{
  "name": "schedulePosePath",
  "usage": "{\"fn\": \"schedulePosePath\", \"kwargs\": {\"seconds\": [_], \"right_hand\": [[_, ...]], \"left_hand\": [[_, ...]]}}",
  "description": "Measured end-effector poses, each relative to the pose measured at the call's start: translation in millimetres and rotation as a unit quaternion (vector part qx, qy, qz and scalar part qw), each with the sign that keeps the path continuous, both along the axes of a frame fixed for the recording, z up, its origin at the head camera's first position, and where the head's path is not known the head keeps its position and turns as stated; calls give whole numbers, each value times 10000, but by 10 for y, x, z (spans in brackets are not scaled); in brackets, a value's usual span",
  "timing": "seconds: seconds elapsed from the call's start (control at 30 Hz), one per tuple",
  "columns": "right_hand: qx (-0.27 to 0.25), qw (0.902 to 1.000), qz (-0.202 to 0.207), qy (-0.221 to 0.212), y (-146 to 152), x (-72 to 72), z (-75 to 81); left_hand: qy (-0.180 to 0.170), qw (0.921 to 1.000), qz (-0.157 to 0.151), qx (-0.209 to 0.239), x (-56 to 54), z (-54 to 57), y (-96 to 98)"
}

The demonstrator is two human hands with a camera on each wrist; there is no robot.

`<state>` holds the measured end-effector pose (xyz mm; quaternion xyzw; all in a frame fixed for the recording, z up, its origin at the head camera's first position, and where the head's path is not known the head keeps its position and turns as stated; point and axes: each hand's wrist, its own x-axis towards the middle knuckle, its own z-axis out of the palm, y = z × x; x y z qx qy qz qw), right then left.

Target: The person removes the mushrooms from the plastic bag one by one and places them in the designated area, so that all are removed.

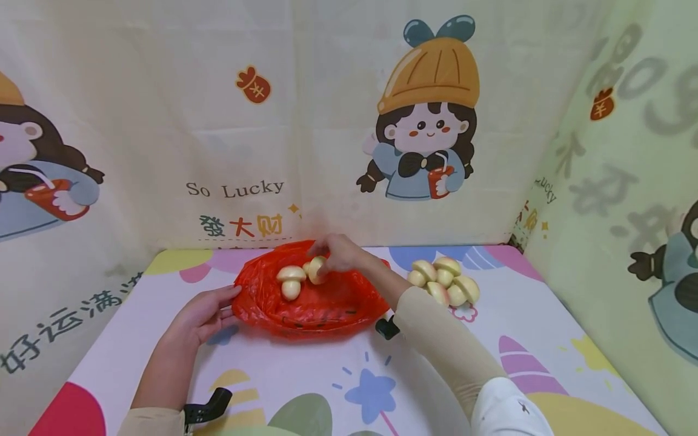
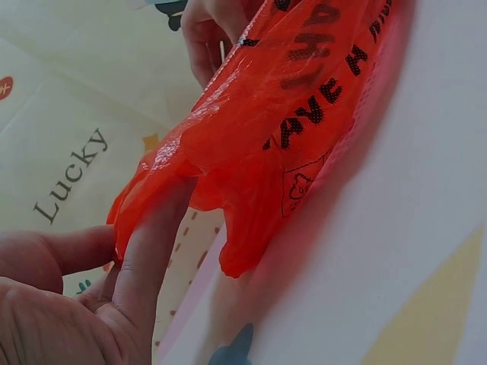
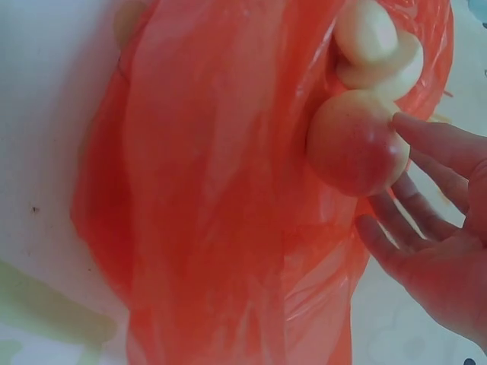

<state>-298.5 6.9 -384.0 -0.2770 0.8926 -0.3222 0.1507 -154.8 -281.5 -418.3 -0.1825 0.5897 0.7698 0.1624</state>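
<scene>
- At the left edge of the red plastic bag (image 1: 327, 315), the left hand (image 1: 204, 312) pinches the thin film between thumb and fingers; should that hold slip, the mouth could sag and fold over.
- Over the bag's far side, the right hand (image 1: 338, 253) has its fingers loosely bent about the pink-tinged cap of a toy mushroom (image 3: 358, 143); I cannot tell whether they bear its weight. The rounded, smooth cap may roll from so light a touch.
- In the bag's far left part lies a second toy mushroom (image 1: 291, 280); a tug on the film could shift both.
- By the bag's right edge, the black wrist camera (image 1: 387, 327) sits close enough that it might snag the film.
- Right of the bag, a cluster of toy mushrooms (image 1: 444, 277) rests on the surface (image 1: 294, 369); a careless reach could scatter it.
</scene>
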Motion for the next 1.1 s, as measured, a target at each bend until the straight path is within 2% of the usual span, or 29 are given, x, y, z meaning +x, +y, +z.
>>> {"fn": "schedulePosePath", "kwargs": {"seconds": [0.33,0.7,1.1], "right_hand": [[293,9994,98,-179,-45,-25,-45],[800,9952,455,333,-75,-10,-29],[929,9948,410,18,-91,29,-1]], "left_hand": [[36,10000,-11,-11,2,-33,-1],[138,9999,-57,-5,4,-30,-2],[123,9999,-65,56,0,-26,-8]]}}
